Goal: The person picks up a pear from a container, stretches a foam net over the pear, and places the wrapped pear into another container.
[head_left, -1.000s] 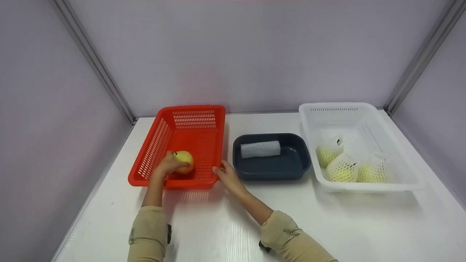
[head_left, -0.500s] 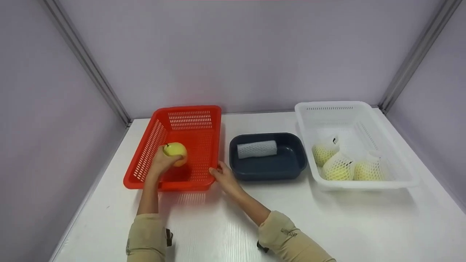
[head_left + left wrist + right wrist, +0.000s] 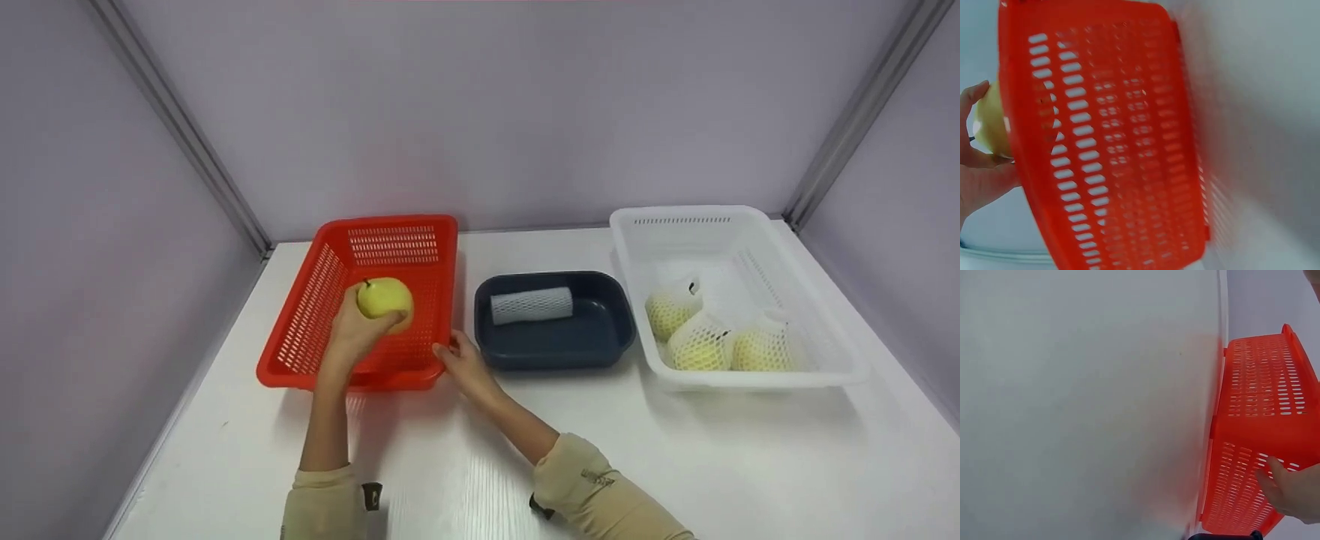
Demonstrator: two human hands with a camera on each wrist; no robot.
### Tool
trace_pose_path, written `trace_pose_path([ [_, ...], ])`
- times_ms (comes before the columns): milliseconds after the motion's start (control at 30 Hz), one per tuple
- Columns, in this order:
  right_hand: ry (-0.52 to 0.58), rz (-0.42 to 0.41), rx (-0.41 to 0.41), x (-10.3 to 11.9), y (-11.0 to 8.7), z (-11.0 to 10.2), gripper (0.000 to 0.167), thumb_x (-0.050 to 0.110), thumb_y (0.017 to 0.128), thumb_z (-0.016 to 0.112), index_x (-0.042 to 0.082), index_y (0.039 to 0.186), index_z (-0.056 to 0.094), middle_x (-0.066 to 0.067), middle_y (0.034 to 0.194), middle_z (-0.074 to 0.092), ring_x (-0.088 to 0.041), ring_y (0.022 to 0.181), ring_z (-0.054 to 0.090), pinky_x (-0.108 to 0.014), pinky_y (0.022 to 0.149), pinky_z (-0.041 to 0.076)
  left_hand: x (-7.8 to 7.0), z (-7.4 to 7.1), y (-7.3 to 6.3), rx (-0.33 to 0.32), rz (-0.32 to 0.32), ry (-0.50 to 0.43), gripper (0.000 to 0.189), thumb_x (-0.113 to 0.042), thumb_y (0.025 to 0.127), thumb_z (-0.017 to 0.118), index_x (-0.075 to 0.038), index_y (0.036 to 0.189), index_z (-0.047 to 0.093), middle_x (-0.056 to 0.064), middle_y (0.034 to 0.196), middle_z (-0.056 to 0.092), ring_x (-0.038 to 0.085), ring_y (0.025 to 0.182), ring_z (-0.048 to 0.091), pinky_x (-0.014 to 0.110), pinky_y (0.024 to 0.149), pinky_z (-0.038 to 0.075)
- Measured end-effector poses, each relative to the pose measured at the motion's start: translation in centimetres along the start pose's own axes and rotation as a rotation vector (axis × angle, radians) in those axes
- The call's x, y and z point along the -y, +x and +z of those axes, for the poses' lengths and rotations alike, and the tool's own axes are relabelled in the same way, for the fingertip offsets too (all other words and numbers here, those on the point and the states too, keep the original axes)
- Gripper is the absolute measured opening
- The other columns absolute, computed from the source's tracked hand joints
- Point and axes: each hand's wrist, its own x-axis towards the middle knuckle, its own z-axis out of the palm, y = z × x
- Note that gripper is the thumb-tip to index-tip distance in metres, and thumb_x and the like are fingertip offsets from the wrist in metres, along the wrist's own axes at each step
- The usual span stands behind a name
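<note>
A bare yellow pear [image 3: 385,297] with a dark stem is gripped by my left hand [image 3: 354,330], raised over the inside of the red basket [image 3: 298,341]. In the left wrist view the pear [image 3: 992,121] shows behind the basket's rim, with thumb and fingers around it. My right hand [image 3: 469,369] holds the basket's near right corner, thumb at the rim and fingers against the outer wall. The right wrist view has these fingers [image 3: 1275,481] lying along the slotted side.
A dark blue tub [image 3: 555,351] with a white foam net sleeve [image 3: 531,306] stands right of the red basket. Further right is a white basket [image 3: 757,381] holding 3 pears in foam nets [image 3: 700,349]. Walls close off the white table [image 3: 450,480] at back and sides.
My left hand has lifted the pear off the red basket's floor, then moved it rightward and farther up. My right hand keeps its hold at the corner. The head view has shifted slightly.
</note>
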Motion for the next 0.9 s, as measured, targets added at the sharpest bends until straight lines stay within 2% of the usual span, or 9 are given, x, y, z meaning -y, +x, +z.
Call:
trace_pose_path([
  [133,-0.014,0.025,0.006,-0.4,0.0,-0.6,0.044,0.013,0.095,0.048,-0.015,0.127,0.033,-0.029,0.120,0.047,-0.038,0.112,0.047,-0.038,0.089,0.043,-1.4,1.4,-1.1,0.031,0.050,-0.018,0.082,-0.025,0.076,0.072,-0.003,0.139,0.025,0.018,0.127,0.042,0.033,0.108,0.046,0.048,0.088,0.041],
  [300,-0.051,0.034,-0.014,0.0,-0.2,-1.7,0.053,0.015,0.094,0.049,-0.013,0.133,0.028,-0.028,0.131,0.039,-0.037,0.120,0.040,-0.039,0.095,0.039,-2.5,3.2,-2.4,0.053,0.097,-0.020,0.081,-0.024,0.073,0.075,-0.004,0.138,0.030,0.016,0.125,0.046,0.031,0.105,0.048,0.048,0.086,0.043],
  [533,-0.096,-0.038,-0.050,2.6,-0.7,-4.7,0.040,0.000,0.092,0.044,-0.010,0.130,0.038,-0.024,0.129,0.044,-0.033,0.118,0.045,-0.037,0.095,0.038,-3.6,5.3,-3.8,0.087,0.176,-0.037,0.077,-0.025,0.072,0.076,-0.005,0.134,0.036,0.011,0.119,0.050,0.026,0.099,0.050,0.043,0.080,0.046],
  [633,-0.100,-0.067,-0.052,4.0,-1.4,-6.2,0.034,0.001,0.094,0.043,-0.007,0.127,0.044,-0.020,0.127,0.048,-0.028,0.115,0.047,-0.036,0.093,0.040,-4.0,6.1,-4.3,0.114,0.203,-0.049,0.074,-0.025,0.072,0.075,-0.005,0.132,0.038,0.010,0.117,0.050,0.025,0.097,0.050,0.041,0.077,0.047],
  [767,-0.143,-0.096,0.004,5.3,-2.7,-8.2,0.033,0.012,0.097,0.044,-0.005,0.125,0.048,-0.017,0.124,0.051,-0.027,0.112,0.050,-0.037,0.090,0.043,-4.2,7.3,-4.8,0.151,0.235,-0.029,0.075,-0.026,0.071,0.075,-0.004,0.133,0.038,0.010,0.117,0.050,0.025,0.096,0.050,0.039,0.075,0.047],
  [900,-0.213,-0.077,0.104,6.0,-3.9,-9.8,0.043,0.021,0.095,0.051,-0.003,0.130,0.044,-0.016,0.126,0.049,-0.027,0.111,0.050,-0.039,0.088,0.044,-4.0,8.7,-5.1,0.176,0.270,0.016,0.076,-0.028,0.071,0.075,-0.002,0.132,0.038,0.012,0.116,0.051,0.025,0.093,0.051,0.038,0.073,0.047],
])
